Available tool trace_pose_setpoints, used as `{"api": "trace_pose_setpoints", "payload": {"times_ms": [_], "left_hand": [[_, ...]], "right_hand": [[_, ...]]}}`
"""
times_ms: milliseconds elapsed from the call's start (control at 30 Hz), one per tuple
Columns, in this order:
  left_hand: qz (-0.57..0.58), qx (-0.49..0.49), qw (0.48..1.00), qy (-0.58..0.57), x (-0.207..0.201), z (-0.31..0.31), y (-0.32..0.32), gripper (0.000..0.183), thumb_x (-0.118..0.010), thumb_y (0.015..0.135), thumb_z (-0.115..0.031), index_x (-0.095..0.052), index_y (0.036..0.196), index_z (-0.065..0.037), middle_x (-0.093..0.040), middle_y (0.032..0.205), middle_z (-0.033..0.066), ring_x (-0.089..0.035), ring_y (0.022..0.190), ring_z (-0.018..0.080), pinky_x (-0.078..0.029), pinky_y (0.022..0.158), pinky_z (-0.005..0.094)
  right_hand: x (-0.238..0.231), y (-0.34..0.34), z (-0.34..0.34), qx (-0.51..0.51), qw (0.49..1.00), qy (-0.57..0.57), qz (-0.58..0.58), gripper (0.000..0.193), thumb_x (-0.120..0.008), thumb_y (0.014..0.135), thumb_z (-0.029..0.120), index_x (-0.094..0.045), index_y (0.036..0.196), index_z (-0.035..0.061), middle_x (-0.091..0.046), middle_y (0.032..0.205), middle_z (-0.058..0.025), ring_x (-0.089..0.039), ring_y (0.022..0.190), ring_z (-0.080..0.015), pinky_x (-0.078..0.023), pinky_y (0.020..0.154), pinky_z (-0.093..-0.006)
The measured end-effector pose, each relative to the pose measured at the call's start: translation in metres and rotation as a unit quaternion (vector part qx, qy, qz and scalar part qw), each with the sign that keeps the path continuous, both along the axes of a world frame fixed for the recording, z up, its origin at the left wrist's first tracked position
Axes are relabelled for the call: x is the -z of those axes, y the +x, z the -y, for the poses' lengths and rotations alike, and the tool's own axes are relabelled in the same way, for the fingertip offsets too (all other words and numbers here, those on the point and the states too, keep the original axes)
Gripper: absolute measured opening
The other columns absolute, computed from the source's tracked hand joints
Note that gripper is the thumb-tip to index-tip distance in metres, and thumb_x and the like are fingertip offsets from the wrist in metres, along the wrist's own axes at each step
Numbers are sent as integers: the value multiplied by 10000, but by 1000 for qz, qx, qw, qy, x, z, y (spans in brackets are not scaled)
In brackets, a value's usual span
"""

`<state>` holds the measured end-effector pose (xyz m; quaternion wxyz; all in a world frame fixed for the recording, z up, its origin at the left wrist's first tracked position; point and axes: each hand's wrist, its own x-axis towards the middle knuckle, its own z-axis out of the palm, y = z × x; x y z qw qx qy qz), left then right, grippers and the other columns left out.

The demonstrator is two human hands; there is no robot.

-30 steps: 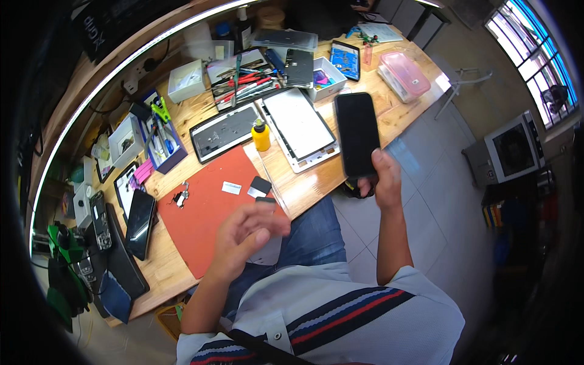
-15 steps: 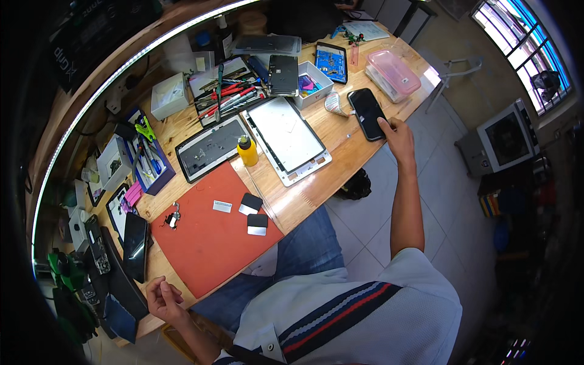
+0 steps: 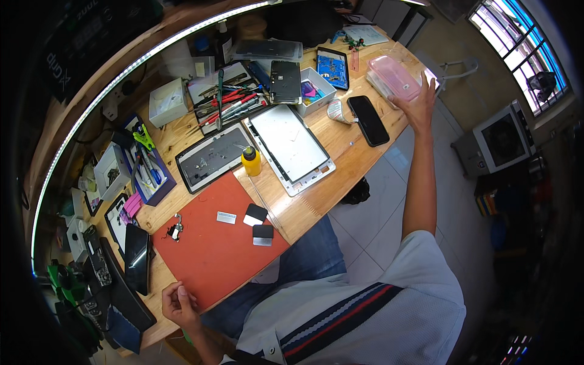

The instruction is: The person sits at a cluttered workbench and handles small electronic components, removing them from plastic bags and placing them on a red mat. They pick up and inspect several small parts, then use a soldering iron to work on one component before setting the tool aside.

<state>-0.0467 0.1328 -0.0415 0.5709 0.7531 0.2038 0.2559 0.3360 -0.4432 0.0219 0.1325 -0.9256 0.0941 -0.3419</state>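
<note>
My right hand (image 3: pixel 418 108) reaches to the near right end of a plastic box with a pink lid (image 3: pixel 395 78). Its fingers are spread, with the thumb along the box's near side, and the box stands on the bench. Left of that hand lies a black smartphone (image 3: pixel 368 121), screen up, beside a crumpled clear cup (image 3: pixel 338 112). My left hand (image 3: pixel 180 302) is loosely closed at the near left corner of an orange mat (image 3: pixel 207 261); nothing shows in its fingers. On the mat are small parts (image 3: pixel 174 229), a metal strip (image 3: pixel 226 217) and two black-and-silver pieces (image 3: pixel 255 214).
A yellow bottle (image 3: pixel 250 163) stands beside a white tablet panel (image 3: pixel 291 140) and a dark tablet shell (image 3: pixel 210 159). Screwdrivers and tweezers (image 3: pixel 231 100) are heaped behind. A blue tool box (image 3: pixel 159 188) and a dark phone (image 3: pixel 138 258) are at left. The bench's edge runs along the right.
My right hand has let go of the smartphone and moved up and right to the pink-lidded box. The phone stays on the bench. My left hand has shifted slightly right and curled more.
</note>
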Motion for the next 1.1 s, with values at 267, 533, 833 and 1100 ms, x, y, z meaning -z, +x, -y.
{"api": "trace_pose_setpoints", "payload": {"times_ms": [267,533,833,1100], "left_hand": [[11,17,999,-41,8,-10,-2,129,-616,1007,-107,-631,1026,20,-591,676,24,-501,529,34,-360,466,166],[17,23,999,-35,5,-9,0,135,-622,1006,-113,-633,1016,20,-590,671,16,-500,526,33,-363,466,166],[19,32,998,-57,6,-9,1,128,-616,1010,-106,-632,1029,19,-590,666,18,-492,523,34,-352,468,167],[33,37,996,-71,11,-13,-2,121,-607,1016,-104,-629,1025,15,-593,661,26,-472,513,34,-347,475,168]], "right_hand": [[11,58,72,-119,962,164,-186,1040,-911,619,473,-468,1461,51,-492,1422,-230,-491,1307,-357,-417,1078,-426],[-17,13,53,-358,626,692,-27,885,-646,792,690,-482,1443,114,-552,1395,-145,-601,1193,-338,-532,954,-480],[-63,-33,22,-558,459,689,-55,1037,-613,823,733,-270,1586,120,-338,1564,-267,-402,1376,-532,-500,1047,-571],[-79,-39,-2,-580,443,682,-55,1063,-599,832,748,-237,1592,99,-320,1545,-336,-440,1345,-531,-529,1014,-560]]}}
